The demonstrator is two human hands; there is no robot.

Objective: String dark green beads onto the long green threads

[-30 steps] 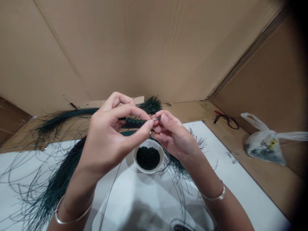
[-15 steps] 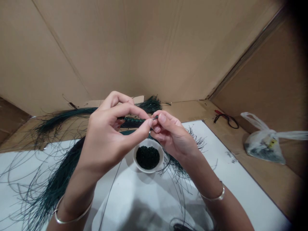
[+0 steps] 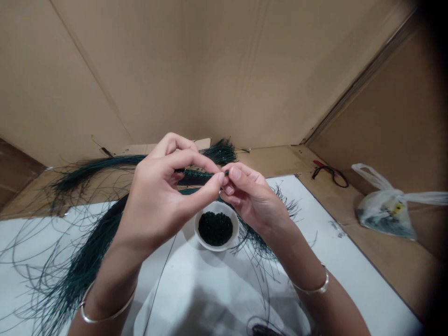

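My left hand is closed in a pinch, thumb and forefinger pressed on what looks like the end of a thin dark green cord. Against these fingertips, my right hand pinches a small dark green bead; the fingers hide much of it. A row of green beads or knots shows through the loop of my left fingers. Just below both hands stands a white bowl of dark green beads. Long dark green cords fan out beneath my left forearm, and more cord ends spread beneath my right hand.
Another bundle of dark green cords lies along the cardboard back wall. To the right are a black cord loop with a red part and a tied clear plastic bag. The white board lies on cardboard.
The hands hold nearly the same pose. The fingertips have shifted slightly, and the dark piece between them now sits at the right thumb tip.
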